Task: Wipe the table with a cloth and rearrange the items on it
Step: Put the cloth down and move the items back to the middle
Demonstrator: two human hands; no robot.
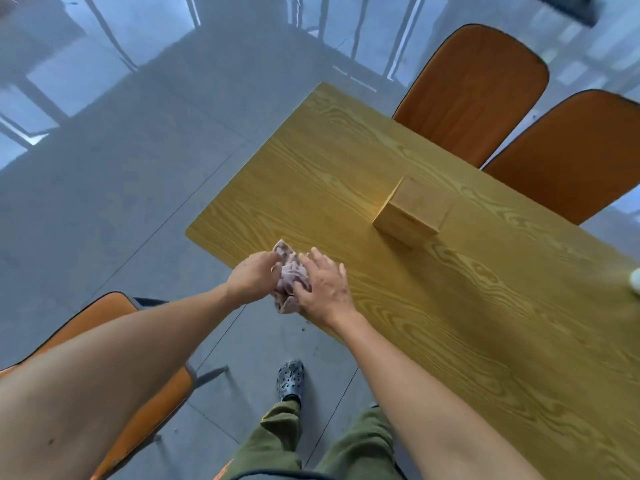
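A crumpled pinkish-purple cloth (290, 277) sits at the near edge of the yellow wood-grain table (450, 306), close to its left corner. My left hand (252, 277) grips the cloth's left side from off the table edge. My right hand (325, 285) lies over the cloth's right side, fingers spread across it. A small wooden box (410, 211) rests on the table beyond the hands, to the right and apart from them.
Two orange chairs (481, 95) (575, 157) stand along the far side of the table. A third orange chair (104, 313) is at my left, partly behind my forearm. A white object (635, 280) shows at the right frame edge. Grey tiled floor lies all around.
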